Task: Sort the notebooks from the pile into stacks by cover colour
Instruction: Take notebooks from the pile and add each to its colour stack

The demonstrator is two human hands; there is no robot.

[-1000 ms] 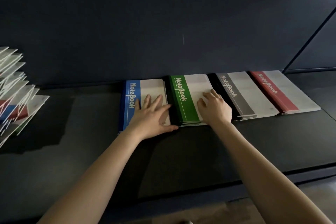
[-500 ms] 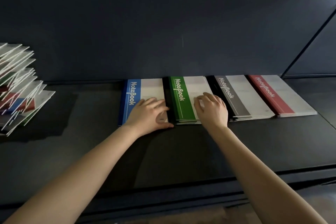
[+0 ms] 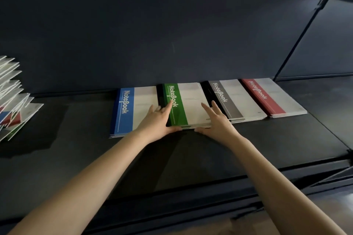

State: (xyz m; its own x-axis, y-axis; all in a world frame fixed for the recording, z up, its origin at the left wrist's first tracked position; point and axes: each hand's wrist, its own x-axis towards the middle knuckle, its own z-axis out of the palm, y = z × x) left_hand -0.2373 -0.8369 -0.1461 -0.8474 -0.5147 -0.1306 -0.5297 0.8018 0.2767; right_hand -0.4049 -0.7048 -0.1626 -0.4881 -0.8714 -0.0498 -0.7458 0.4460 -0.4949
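I am seeing the left hand [image 3: 157, 120] coming off the blue stack [image 3: 126, 112], where it was lying flat a second ago, and settling against the left edge of the green stack [image 3: 191, 105] in the middle of the frame. The right hand [image 3: 217, 122], which was resting on top of that stack's white half, is now sitting at its right edge. Both hands are spread wide, fingers straight and holding nothing. Their thumbs are lying along the near edge, so they are bracketing the stack rather than lifting it. I am reading this as squaring up the green notebooks, not starting a fresh pick. The sorted stacks are sitting in a row on the shelf [image 3: 191, 158] against the back panel. They are running blue, green, then the grey stack [image 3: 235, 97] and the red stack [image 3: 267, 95], left to right, each just beside the next. The pile [image 3: 15, 105] at the left edge of the frame is showing many notebooks, fanned and mixed in colour. So I am judging the sort as only partway through, with a reach back to the left looking like the next call.
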